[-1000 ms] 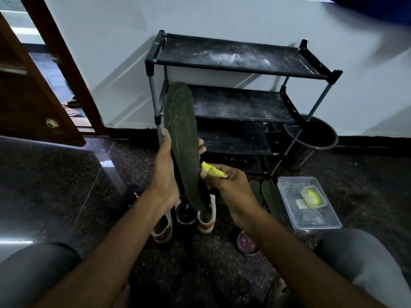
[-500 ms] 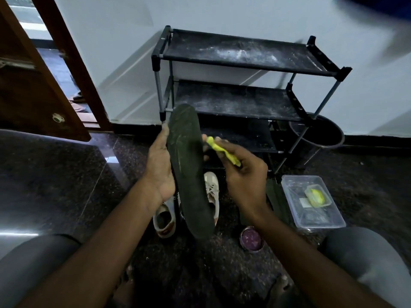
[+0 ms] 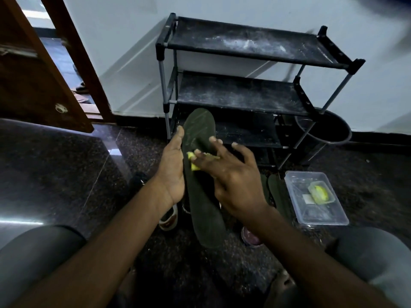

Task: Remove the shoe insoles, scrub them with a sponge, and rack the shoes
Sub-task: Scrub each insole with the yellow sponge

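Observation:
My left hand (image 3: 171,172) holds a dark green insole (image 3: 204,207) upright from its left side, thumb along the edge. My right hand (image 3: 233,174) presses a yellow sponge (image 3: 192,162) against the insole's upper face with spread, nearly straight fingers. On the floor below sit a white shoe (image 3: 168,220) and a black shoe (image 3: 138,181), both partly hidden by my arms and the insole. Two more dark insoles (image 3: 279,194) lie to the right. The black three-tier shoe rack (image 3: 240,94) stands against the wall with dusty, bare shelves.
A clear plastic tub (image 3: 320,215) holding a yellow item sits at the right. A small purple tin (image 3: 250,237) lies near my right wrist. A black bucket (image 3: 327,130) stands beside the rack. A wooden door (image 3: 33,81) is open at the left. My knees frame the bottom.
The insole has come lower and tilted. My right hand has gone from pinching the sponge off the surface to spreading its fingers and pressing the sponge onto the insole.

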